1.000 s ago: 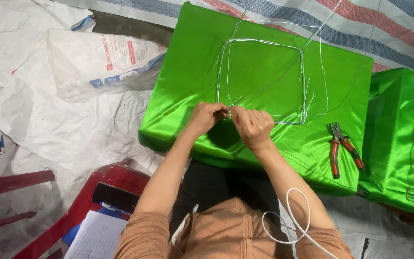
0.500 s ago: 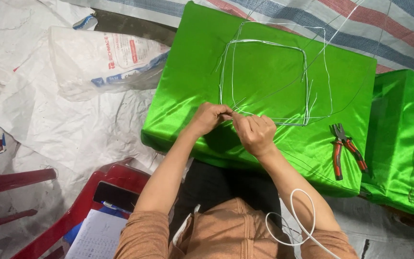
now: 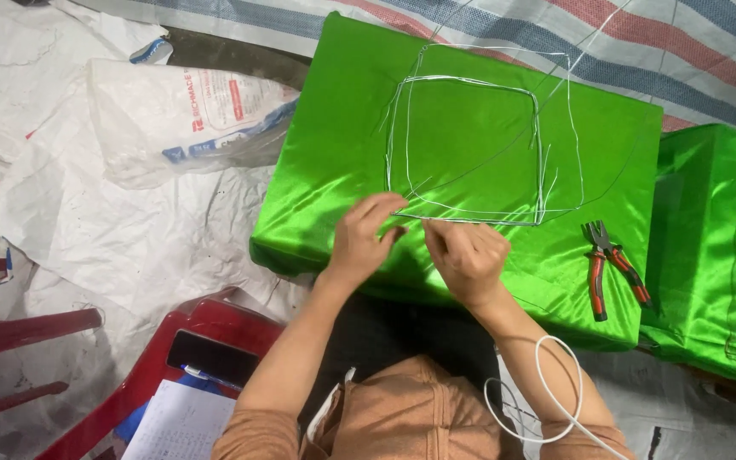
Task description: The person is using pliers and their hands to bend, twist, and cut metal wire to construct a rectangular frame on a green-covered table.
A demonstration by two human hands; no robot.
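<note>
the thin wire frame (image 3: 470, 145), bent into rough nested squares, lies on the green satin-covered box (image 3: 351, 111) in the upper middle of the frame. its strands are so fine that where one ends and another begins is hard to make out, and two loose ends run off the top edge. the left hand (image 3: 364, 243) and right hand (image 3: 468, 255) meet at the frame's lower edge, just below centre. both pinch the wire there: the left with thumb and fingertips closed on the strand, the right with fingers curled over it, though the exact pinch point is hidden under the knuckles.

red-handled pliers (image 3: 611, 266) lie on the satin at centre right, apart from the hands. a second green covered box (image 3: 717, 247) is cut off by the right edge, with another faint wire shape on it, barely readable. a white cable (image 3: 547, 400) loops over the right forearm at the bottom and runs out of the frame.

at upper left a clear plastic bag (image 3: 189, 119) sits on crumpled white sheeting (image 3: 129, 247); its contents cannot be made out. a red plastic stool (image 3: 206, 332) at lower left holds a dark phone (image 3: 212, 358), a pen and a sheet of paper (image 3: 176, 426), partly covered by the left arm.
</note>
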